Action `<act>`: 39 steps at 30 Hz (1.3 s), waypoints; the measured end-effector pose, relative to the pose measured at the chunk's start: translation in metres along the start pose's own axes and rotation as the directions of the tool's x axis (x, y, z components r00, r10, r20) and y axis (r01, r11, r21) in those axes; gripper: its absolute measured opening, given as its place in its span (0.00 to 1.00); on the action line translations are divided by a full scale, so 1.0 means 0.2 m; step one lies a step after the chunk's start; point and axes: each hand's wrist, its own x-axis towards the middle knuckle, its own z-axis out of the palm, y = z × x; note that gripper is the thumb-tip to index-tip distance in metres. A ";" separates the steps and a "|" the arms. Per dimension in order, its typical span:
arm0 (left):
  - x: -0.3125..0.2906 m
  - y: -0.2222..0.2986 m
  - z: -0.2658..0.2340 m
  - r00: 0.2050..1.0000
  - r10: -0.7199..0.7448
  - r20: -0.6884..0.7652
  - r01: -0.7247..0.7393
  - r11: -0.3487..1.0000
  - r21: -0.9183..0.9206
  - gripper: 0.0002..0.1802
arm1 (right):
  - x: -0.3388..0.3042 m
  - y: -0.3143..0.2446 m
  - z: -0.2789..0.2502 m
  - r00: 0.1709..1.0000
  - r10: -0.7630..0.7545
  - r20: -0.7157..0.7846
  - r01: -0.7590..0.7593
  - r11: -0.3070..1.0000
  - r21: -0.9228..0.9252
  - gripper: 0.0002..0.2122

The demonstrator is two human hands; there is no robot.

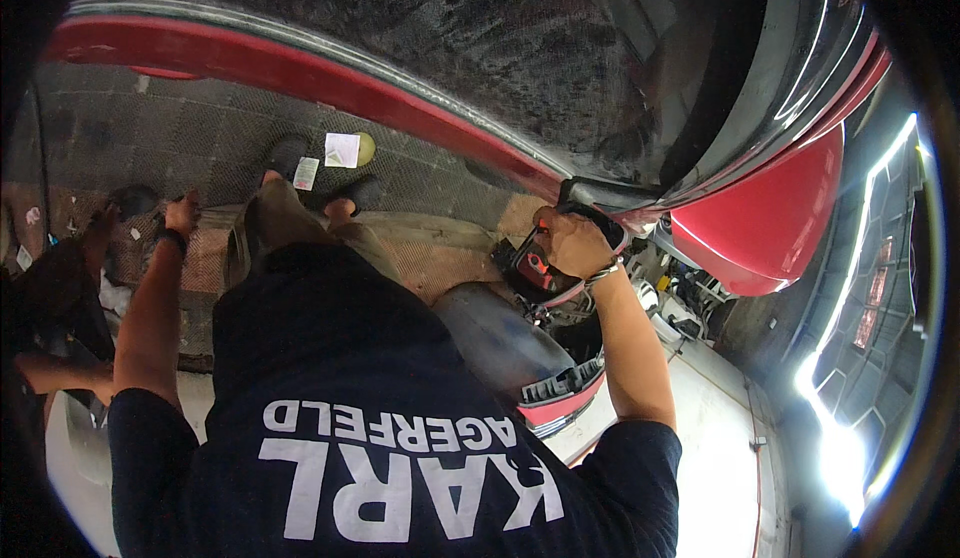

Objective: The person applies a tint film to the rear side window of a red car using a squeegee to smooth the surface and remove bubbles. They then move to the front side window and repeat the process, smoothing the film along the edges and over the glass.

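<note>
My right hand (578, 245), a metal bracelet at its wrist, is closed around a black-and-red handheld tool (534, 270), whose exact kind I cannot make out. It is beside the lower corner of a red car body panel (330, 93) edged with a pale strip. My left hand (181, 214) hangs low at the left, a dark band on its wrist; its fingers look loosely apart, with nothing seen in them. Past the red edge lies a dusty dark glass-like surface (450, 38).
A glossy red part (765, 213) juts out at the right. Near my feet are a white paper (342, 150), a round yellowish thing (366, 150) and a small label (306, 173) on dark matting. Another person's forearm (65, 373) shows at far left. A rounded grey car part (500, 333) lies below my right hand.
</note>
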 end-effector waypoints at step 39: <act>-0.24 0.21 0.04 0.990 0.128 -0.062 -0.134 0.986 -0.103 0.41 | -0.11 -0.05 -0.06 0.999 -0.039 -0.035 0.044 0.985 0.167 0.12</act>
